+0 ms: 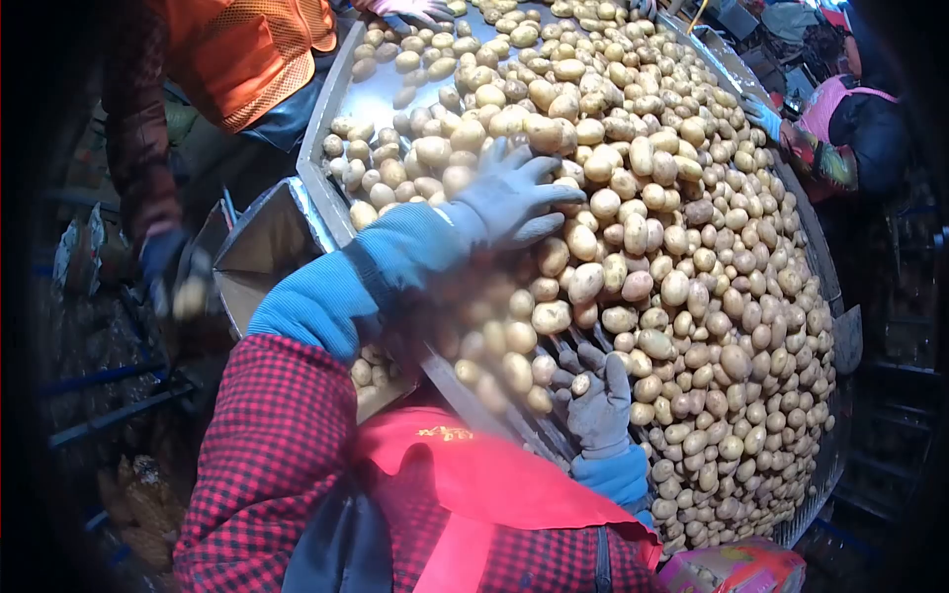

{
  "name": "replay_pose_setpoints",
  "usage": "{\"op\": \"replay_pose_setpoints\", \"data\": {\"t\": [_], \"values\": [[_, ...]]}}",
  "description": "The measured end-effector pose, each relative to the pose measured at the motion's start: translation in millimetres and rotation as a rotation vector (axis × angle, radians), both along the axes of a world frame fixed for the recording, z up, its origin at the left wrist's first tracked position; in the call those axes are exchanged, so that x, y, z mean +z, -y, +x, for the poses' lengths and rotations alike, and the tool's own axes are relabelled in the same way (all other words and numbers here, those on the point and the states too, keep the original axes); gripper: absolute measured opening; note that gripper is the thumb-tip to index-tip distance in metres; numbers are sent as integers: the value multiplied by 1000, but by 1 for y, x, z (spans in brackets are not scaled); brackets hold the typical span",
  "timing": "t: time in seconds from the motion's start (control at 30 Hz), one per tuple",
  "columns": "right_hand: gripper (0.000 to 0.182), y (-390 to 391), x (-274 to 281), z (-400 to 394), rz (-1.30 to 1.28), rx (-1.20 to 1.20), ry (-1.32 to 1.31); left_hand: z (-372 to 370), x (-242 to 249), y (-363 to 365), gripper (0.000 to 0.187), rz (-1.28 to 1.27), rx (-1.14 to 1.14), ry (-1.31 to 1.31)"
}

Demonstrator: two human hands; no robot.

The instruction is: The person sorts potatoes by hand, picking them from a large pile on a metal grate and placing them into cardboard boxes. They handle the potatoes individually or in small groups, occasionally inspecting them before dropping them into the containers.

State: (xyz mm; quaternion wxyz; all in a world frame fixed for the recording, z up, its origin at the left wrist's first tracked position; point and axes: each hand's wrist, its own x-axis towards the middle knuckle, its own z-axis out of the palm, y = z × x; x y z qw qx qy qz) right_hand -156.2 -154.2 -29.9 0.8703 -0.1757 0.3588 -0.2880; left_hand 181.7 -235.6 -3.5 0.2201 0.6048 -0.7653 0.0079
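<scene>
A broad heap of potatoes (712, 267) lies on a metal sorting table (331, 188). My left hand (512, 196), in a grey glove with a blue cuff, reaches across the near side of the heap. Its fingers are spread over the potatoes. Nearer my body is my right hand (599, 405), also gloved, with its fingers curled upward around a small potato (580, 383). Metal bars (554, 435) show beneath it. Several potatoes just below my left forearm are blurred.
An open cardboard box (272, 247) stands at the table's left edge. Beside it, a person in an orange vest (247, 59) has a blurred gloved hand (163, 267) low down, near a potato (190, 296). Across the table, another person's blue-gloved hand (762, 117) touches the rim.
</scene>
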Motion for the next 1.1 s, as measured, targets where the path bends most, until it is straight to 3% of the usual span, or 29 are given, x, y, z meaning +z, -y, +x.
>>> {"op": "replay_pose_setpoints", "data": {"t": [0.1,0.13,0.17,0.2,0.23,0.3,0.33,0.47,0.57,0.63,0.67,0.7,0.8,0.9,1.03,1.1], "values": [[54,3,-6,-4,139,-36,171,-5,4,8,52,-161,-58,-21],[54,6,-6,-7,125,-22,151,0,11,7,45,-286,-104,-20],[53,7,-2,-8,115,-14,127,17,3,13,48,-217,-86,-90],[54,9,-1,-9,163,-32,203,27,33,15,46,47,99,-47],[50,8,3,-9,125,-20,-17,38,62,18,44,312,281,-6],[50,9,8,-6,210,-38,27,92,21,30,43,57,637,-166],[51,10,-1,-10,229,-32,131,117,23,42,46,249,692,-67],[58,6,-20,-17,187,26,110,154,38,76,57,844,830,205],[53,9,-11,-12,268,-6,297,153,50,81,60,886,750,323],[50,6,-5,-10,95,23,162,155,34,88,61,889,747,274],[52,7,-6,-8,153,-1,240,158,26,92,62,893,750,253],[50,7,0,-3,103,34,91,164,18,98,63,895,755,234],[51,7,3,0,61,35,7,184,-3,101,69,902,770,148],[52,7,3,1,20,39,-39,189,-18,95,56,814,774,65],[54,6,-2,-2,-1,37,-43,188,-23,76,51,629,887,-91],[59,8,-1,-1,32,39,-51,185,-24,59,46,352,958,-264]]}}
